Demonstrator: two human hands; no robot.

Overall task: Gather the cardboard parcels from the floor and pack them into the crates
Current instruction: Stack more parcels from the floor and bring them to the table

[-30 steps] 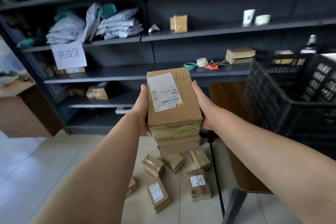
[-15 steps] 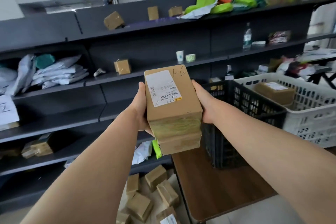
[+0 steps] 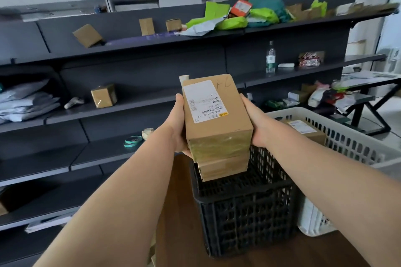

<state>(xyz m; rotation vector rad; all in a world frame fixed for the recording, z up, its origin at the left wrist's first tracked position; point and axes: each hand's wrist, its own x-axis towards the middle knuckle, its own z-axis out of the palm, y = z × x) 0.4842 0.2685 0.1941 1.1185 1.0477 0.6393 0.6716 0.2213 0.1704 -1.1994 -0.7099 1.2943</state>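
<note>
Since the earlier frame, the stack of brown cardboard parcels (image 3: 217, 123) is being carried over the black lattice plastic crate (image 3: 245, 212) on the brown wooden bench (image 3: 180, 223). It is being clamped between left hand (image 3: 179, 123) and right hand (image 3: 255, 123), fingers closed on its sides. Risk: lower parcels are being held by side pressure only, so they could slip out during lowering.

2 crates (image 3: 245, 212), 2 stacked parcels (image 3: 217, 119) (held), 2 hands (image 3: 176, 123)

parcels (image 3: 217, 123): matt cardboard, glossy tape | black crate (image 3: 245, 212): plastic lattice | table (image 3: 180, 234): wood
</note>
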